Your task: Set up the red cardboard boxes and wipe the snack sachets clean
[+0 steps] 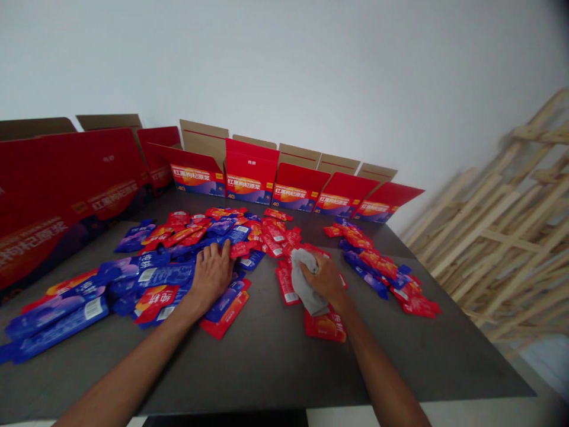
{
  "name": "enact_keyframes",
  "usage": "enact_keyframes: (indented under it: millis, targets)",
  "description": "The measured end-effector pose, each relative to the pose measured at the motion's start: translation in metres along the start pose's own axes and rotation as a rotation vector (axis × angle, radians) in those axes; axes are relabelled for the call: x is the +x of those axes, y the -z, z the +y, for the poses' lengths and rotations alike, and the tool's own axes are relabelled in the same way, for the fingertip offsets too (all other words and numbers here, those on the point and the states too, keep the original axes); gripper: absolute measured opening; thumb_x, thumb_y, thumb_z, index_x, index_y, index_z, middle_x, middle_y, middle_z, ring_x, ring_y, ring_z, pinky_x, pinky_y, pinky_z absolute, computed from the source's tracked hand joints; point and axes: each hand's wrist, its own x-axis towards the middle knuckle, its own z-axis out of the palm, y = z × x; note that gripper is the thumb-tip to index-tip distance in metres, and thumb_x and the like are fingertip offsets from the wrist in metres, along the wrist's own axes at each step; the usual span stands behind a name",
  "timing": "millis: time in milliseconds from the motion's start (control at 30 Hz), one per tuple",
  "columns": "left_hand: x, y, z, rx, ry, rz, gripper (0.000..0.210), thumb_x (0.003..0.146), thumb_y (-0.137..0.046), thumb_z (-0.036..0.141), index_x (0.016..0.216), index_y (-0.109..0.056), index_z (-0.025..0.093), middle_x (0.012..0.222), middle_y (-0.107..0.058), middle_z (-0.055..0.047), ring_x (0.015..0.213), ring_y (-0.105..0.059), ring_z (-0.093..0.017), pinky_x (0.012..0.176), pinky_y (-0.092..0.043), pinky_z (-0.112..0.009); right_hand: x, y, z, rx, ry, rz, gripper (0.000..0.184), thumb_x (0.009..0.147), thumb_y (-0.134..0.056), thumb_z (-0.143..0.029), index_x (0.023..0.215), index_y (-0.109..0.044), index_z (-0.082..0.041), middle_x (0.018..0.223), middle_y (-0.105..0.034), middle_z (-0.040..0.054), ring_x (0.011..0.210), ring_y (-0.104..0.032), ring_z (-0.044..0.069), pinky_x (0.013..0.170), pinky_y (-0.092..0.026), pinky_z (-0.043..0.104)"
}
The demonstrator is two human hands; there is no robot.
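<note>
My left hand (pixel 212 273) rests palm down on a heap of red and blue pouches, its fingers spread a little over a blue pouch (pixel 236 234). What lies beneath the palm is hidden. A crumpled grey cloth (pixel 304 284) is gripped in my right hand (pixel 326 277), fingers and thumb bent around it. Under and beside the cloth lie several red pouches, one of them a red pouch (pixel 325 326) toward the near side. Farther left, long blue pouches (pixel 57 323) are stacked loosely.
Red and blue cartons (pixel 251 172) with raised flaps line the far side of the dark table (pixel 267 367). Larger red cartons (pixel 57 201) stand at the left. A row of mixed pouches (pixel 377 264) lies to the right. Wooden frames (pixel 502 237) lean beyond the table's right edge.
</note>
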Motion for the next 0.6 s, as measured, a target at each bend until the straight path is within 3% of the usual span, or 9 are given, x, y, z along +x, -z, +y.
enact_keyframes:
  millis: [200,267,367,433,500,600]
  targets:
    - [0.001,0.005,0.004,-0.073,-0.032,0.063,0.057,0.106,-0.030,0.029,0.153,-0.049,0.003,0.126,-0.064,-0.028,0.116,-0.060,-0.044,0.101,-0.045,-0.056,-0.002,-0.005,-0.002,0.038,0.027,0.063,0.027,0.095,-0.062,-0.036,0.114,-0.074,-0.020,0.109,-0.079,0.0111,0.101,-0.075,0.027,0.094,-0.058,0.039]
    - [0.002,0.005,0.005,-0.233,-0.058,0.106,0.059,0.107,-0.026,0.031,0.153,-0.048,0.000,0.131,-0.064,-0.029,0.121,-0.059,-0.043,0.107,-0.043,-0.059,-0.003,-0.006,-0.005,0.075,0.043,0.092,0.030,0.093,-0.063,-0.034,0.118,-0.071,-0.020,0.110,-0.078,0.0104,0.096,-0.075,0.026,0.089,-0.058,0.038]
    - [-0.003,0.003,0.013,-0.697,-0.083,0.126,0.064,0.108,-0.026,0.046,0.153,-0.047,0.006,0.139,-0.064,-0.024,0.127,-0.060,-0.038,0.112,-0.043,-0.054,-0.006,-0.009,-0.009,0.175,0.084,0.149,0.028,0.090,-0.064,-0.031,0.115,-0.068,-0.020,0.107,-0.078,0.0082,0.091,-0.074,0.024,0.083,-0.059,0.035]
    - [-0.012,-0.001,0.025,-1.089,-0.025,0.014,0.069,0.104,-0.031,0.063,0.146,-0.055,0.014,0.130,-0.070,-0.018,0.116,-0.067,-0.033,0.102,-0.051,-0.047,-0.010,-0.012,-0.013,0.234,0.146,0.190,0.025,0.089,-0.064,-0.029,0.112,-0.066,-0.021,0.103,-0.077,0.0068,0.090,-0.073,0.023,0.082,-0.059,0.034]
    - [-0.023,-0.006,0.040,-1.447,0.091,-0.186,0.075,0.098,-0.033,0.076,0.129,-0.067,0.016,0.109,-0.077,-0.014,0.094,-0.073,-0.030,0.086,-0.058,-0.043,-0.014,-0.016,-0.017,0.260,0.250,0.190,0.024,0.087,-0.064,-0.027,0.111,-0.066,-0.022,0.103,-0.077,0.0064,0.091,-0.073,0.023,0.082,-0.059,0.034]
    - [-0.040,-0.017,0.062,-1.788,0.224,-0.370,0.075,0.093,-0.041,0.082,0.109,-0.074,0.017,0.091,-0.079,-0.011,0.084,-0.075,-0.028,0.073,-0.058,-0.039,-0.022,-0.024,-0.025,0.223,0.413,0.084,0.030,0.084,-0.067,-0.022,0.115,-0.067,-0.023,0.110,-0.076,0.0073,0.100,-0.073,0.024,0.086,-0.059,0.034]
